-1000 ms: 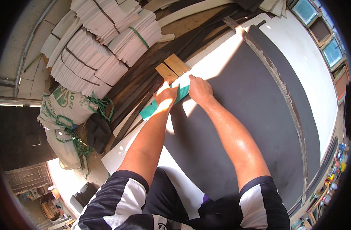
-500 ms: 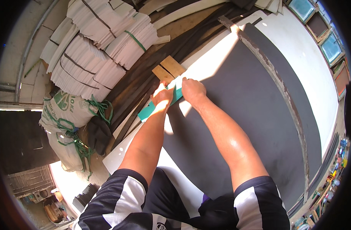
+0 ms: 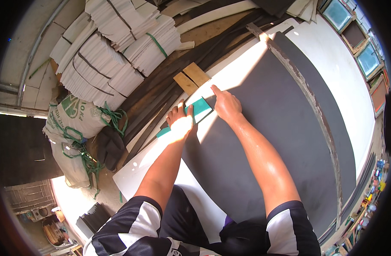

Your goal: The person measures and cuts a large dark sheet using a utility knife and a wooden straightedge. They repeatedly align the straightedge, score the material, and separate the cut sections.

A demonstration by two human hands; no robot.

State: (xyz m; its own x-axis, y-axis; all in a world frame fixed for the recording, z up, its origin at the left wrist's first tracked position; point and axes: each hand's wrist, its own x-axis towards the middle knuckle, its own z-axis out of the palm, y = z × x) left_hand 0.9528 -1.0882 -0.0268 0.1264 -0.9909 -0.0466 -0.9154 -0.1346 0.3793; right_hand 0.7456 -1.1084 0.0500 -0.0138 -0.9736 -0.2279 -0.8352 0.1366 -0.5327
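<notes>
A flat teal piece [image 3: 199, 112] lies at the near-left edge of a large dark grey sheet [image 3: 268, 128]. My left hand [image 3: 180, 121] presses flat on its left part, fingers spread, lit by the sun. My right hand [image 3: 226, 104] rests on the dark sheet just right of the teal piece, index finger stretched toward the sheet's edge. The dark sheet lies on a white board [image 3: 157, 170].
Two small wooden boards [image 3: 190, 78] lie just beyond the hands. Bundles of white sheets [image 3: 114, 51] are stacked at the upper left, tied sacks [image 3: 73, 128] at the left. Dark strips [image 3: 152, 106] run along the board's edge. A worn straight batten [image 3: 306, 98] crosses the dark sheet.
Both hands stay on the teal piece and the dark sheet; they have shifted slightly along the edge. My right index finger now points outward.
</notes>
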